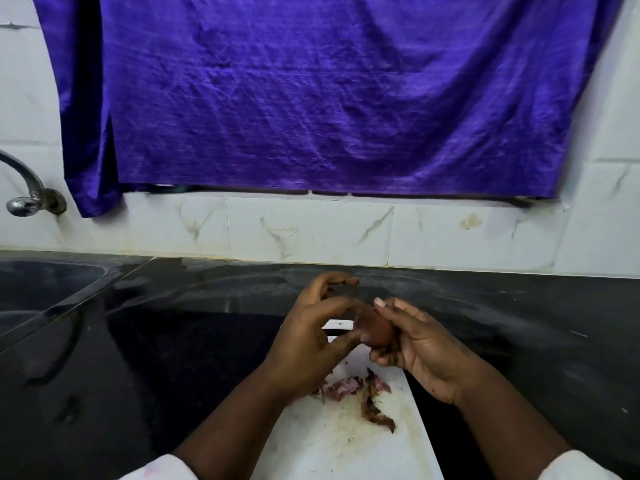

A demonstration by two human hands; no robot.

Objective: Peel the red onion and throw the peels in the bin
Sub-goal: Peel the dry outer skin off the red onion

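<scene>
Here, lower centre of the head view, the right hand (412,344) cups the red onion (375,332) firmly above the cutting board (346,441); left hand (308,337) fingertips pinch its papery, brittle skin, probably best taken at a loose edge; peels (349,388) lie below

A single head-worn wide-angle view looks forward and down from just above the black countertop (519,323), close over it; the white cutting board (332,441) runs up from the bottom edge at centre; beyond the board rise the tiled wall (311,230) and a purple cloth (329,98); left of the board, a sink (41,289) and tap (24,188) sit at the frame's edge; lines bow near the borders.
</scene>
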